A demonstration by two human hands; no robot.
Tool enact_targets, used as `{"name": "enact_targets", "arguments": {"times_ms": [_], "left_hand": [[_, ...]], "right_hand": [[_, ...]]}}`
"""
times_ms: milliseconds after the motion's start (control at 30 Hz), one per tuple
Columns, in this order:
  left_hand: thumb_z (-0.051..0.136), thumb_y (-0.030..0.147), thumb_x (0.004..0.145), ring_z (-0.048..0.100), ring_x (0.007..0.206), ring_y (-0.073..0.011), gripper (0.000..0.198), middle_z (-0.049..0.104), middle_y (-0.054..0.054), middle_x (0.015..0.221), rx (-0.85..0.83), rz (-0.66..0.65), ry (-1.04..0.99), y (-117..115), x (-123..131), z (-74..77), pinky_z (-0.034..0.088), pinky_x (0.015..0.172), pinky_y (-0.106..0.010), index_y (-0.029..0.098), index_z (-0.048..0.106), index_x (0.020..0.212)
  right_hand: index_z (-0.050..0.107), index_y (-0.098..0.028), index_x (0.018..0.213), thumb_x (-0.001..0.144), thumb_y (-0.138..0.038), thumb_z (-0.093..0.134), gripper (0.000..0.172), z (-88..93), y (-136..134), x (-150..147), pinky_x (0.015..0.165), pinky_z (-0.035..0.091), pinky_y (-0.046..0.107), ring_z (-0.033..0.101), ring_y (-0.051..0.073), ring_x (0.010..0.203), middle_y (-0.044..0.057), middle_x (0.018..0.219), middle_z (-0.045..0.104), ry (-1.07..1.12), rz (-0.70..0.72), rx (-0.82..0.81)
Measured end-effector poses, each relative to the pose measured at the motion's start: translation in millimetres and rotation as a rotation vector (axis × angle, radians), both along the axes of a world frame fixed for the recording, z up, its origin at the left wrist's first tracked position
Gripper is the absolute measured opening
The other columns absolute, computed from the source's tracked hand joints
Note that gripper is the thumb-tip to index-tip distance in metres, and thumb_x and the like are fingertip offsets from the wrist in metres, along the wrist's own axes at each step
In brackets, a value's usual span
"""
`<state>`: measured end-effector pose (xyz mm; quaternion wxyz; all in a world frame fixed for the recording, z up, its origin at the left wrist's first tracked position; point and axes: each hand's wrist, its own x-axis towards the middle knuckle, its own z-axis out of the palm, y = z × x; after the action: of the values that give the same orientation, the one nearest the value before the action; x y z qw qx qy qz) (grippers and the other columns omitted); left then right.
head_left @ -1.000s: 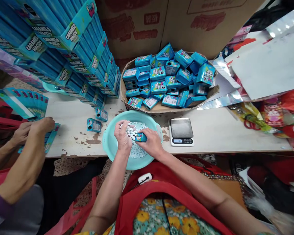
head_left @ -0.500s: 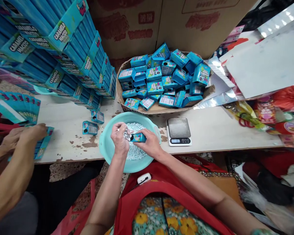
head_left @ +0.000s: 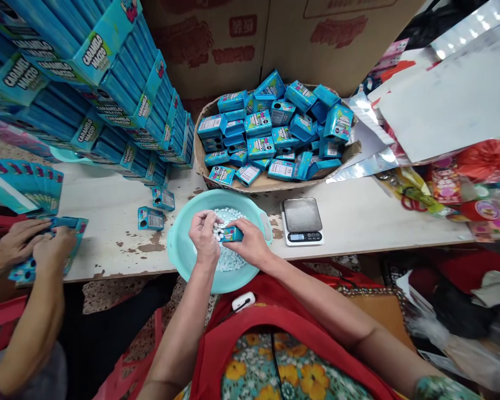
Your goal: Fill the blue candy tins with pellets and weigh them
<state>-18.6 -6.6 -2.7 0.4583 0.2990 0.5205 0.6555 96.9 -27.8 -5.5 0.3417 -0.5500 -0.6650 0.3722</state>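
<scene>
My right hand (head_left: 250, 243) is closed around a small blue candy box (head_left: 232, 234), its end with a dark round spot facing left. Close against that end, my left hand (head_left: 204, 236) is curled around several small white candies (head_left: 219, 228). Both hands are over a turquoise basin (head_left: 179, 233), where a layer of the same pale candies (head_left: 233, 261) lies. Left of the basin, two blue boxes stand on the table, a nearer box (head_left: 150, 218) and a farther box (head_left: 163, 198).
A cut-down carton (head_left: 270, 186) of loose blue boxes stands behind the basin. To its right sits a digital scale (head_left: 303, 221). Tall stacks of blue display boxes (head_left: 108, 78) rise at the left. A co-worker's hands (head_left: 37, 244) handle a blue display tray at the far left.
The candy box and my right hand have shifted slightly, with the box turned a little in the grip. The co-worker's hands have moved lower over their tray. My view has shifted slightly.
</scene>
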Motion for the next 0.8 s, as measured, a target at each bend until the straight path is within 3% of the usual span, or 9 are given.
{"name": "enact_targets", "arguments": {"times_ms": [133,267,467,533,600,667,700,733,800], "left_hand": [[0.063,0.031,0.079,0.051,0.047,-0.0081,0.017,0.052,0.005,0.059,0.011,0.003,-0.045,4,2,7.3,0.041,0.048,-0.021,0.017,0.053,0.080],[0.063,0.031,0.079,0.038,0.036,-0.0046,0.018,0.048,0.006,0.056,0.002,-0.098,-0.046,12,7,10.8,0.030,0.037,-0.018,0.017,0.052,0.076],[0.061,0.033,0.079,0.055,0.050,-0.0096,0.017,0.054,0.003,0.058,0.074,-0.157,-0.002,23,18,27.9,0.042,0.051,-0.021,0.017,0.054,0.080],[0.059,0.034,0.080,0.058,0.054,-0.0116,0.017,0.055,0.003,0.059,0.118,-0.118,0.008,25,12,27.9,0.047,0.059,-0.025,0.018,0.053,0.084],[0.052,0.035,0.083,0.059,0.061,-0.0133,0.016,0.056,0.003,0.063,0.133,0.032,0.083,26,2,14.2,0.049,0.068,-0.029,0.020,0.051,0.087],[0.043,0.036,0.087,0.059,0.069,-0.0151,0.016,0.057,0.001,0.071,0.054,0.081,0.313,24,-6,-13.9,0.048,0.073,-0.032,0.021,0.049,0.088],[0.040,0.035,0.088,0.059,0.073,-0.0165,0.018,0.058,-0.001,0.074,-0.020,0.023,0.473,22,-7,-31.3,0.047,0.074,-0.033,0.021,0.050,0.085],[0.038,0.035,0.088,0.058,0.078,-0.0182,0.020,0.059,-0.003,0.079,-0.088,-0.120,0.640,19,-4,-49.1,0.046,0.076,-0.034,0.020,0.051,0.083],[0.046,0.035,0.084,0.057,0.080,-0.0212,0.019,0.061,-0.006,0.080,-0.131,-0.313,0.763,10,11,-81.0,0.045,0.077,-0.035,0.019,0.055,0.077]], "right_hand": [[0.061,-0.023,0.094,0.065,-0.019,0.077,0.033,2.1,-1,-1,0.080,0.045,0.033,0.059,0.021,0.090,0.001,0.090,0.063,0.022,-0.004,0.012],[0.062,-0.022,0.091,0.065,-0.020,0.076,0.029,1.0,5,2,0.076,0.045,0.031,0.059,0.019,0.085,0.000,0.087,0.062,0.072,-0.010,-0.027],[0.062,-0.021,0.093,0.063,-0.022,0.077,0.034,16.7,31,20,0.078,0.044,0.029,0.059,0.018,0.085,-0.001,0.090,0.062,0.137,-0.036,0.035],[0.062,-0.021,0.093,0.064,-0.024,0.077,0.033,24.5,37,29,0.078,0.045,0.030,0.059,0.018,0.085,-0.001,0.090,0.062,0.187,-0.016,0.045],[0.062,-0.021,0.095,0.064,-0.028,0.078,0.035,28.6,37,37,0.078,0.046,0.030,0.060,0.018,0.085,0.000,0.092,0.063,0.273,-0.026,0.017],[0.060,-0.022,0.099,0.065,-0.033,0.078,0.040,25.7,29,42,0.078,0.047,0.030,0.060,0.017,0.084,0.000,0.095,0.063,0.370,-0.069,-0.003],[0.058,-0.022,0.101,0.066,-0.035,0.077,0.041,21.0,24,43,0.078,0.048,0.030,0.060,0.017,0.084,0.001,0.096,0.063,0.405,-0.104,0.006],[0.057,-0.023,0.102,0.068,-0.035,0.076,0.041,14.2,18,41,0.079,0.048,0.031,0.060,0.017,0.085,0.001,0.097,0.062,0.423,-0.149,0.033],[0.055,-0.022,0.103,0.071,-0.035,0.073,0.039,-4.1,8,35,0.082,0.048,0.033,0.059,0.018,0.089,0.003,0.099,0.060,0.410,-0.257,0.114]]}}
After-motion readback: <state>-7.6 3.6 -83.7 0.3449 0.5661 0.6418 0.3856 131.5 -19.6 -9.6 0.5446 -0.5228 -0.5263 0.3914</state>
